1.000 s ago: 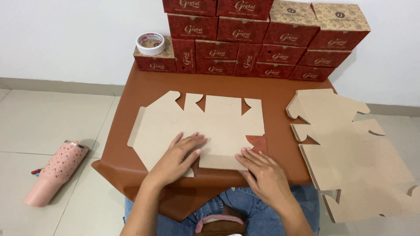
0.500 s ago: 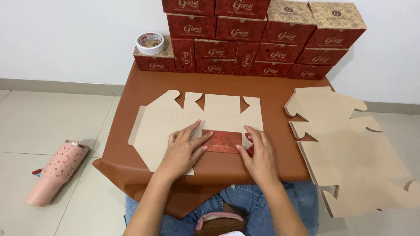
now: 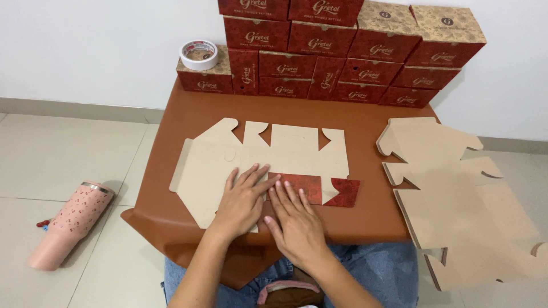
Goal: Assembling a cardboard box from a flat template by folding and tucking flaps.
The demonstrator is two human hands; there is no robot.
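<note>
A flat, die-cut cardboard box blank [image 3: 268, 154] lies plain side up on the brown table [image 3: 354, 122]. Its near flap [image 3: 302, 185] is folded over, showing its red patterned face, and a second red flap [image 3: 342, 192] sticks out to the right. My left hand [image 3: 242, 199] lies flat on the blank just left of the red flap, fingers spread. My right hand [image 3: 294, 222] presses flat on the folded red flap, fingers together. Neither hand grips anything.
Red and tan finished boxes [image 3: 342, 51] are stacked along the wall at the table's back, with a roll of tape [image 3: 198, 54] on the leftmost one. More flat blanks [image 3: 456, 194] overhang the table's right side. A pink tumbler [image 3: 68, 222] lies on the floor at left.
The near flap has been folded over so its red face shows. Both hands have come together at the middle, the right one now pressing the flap down.
</note>
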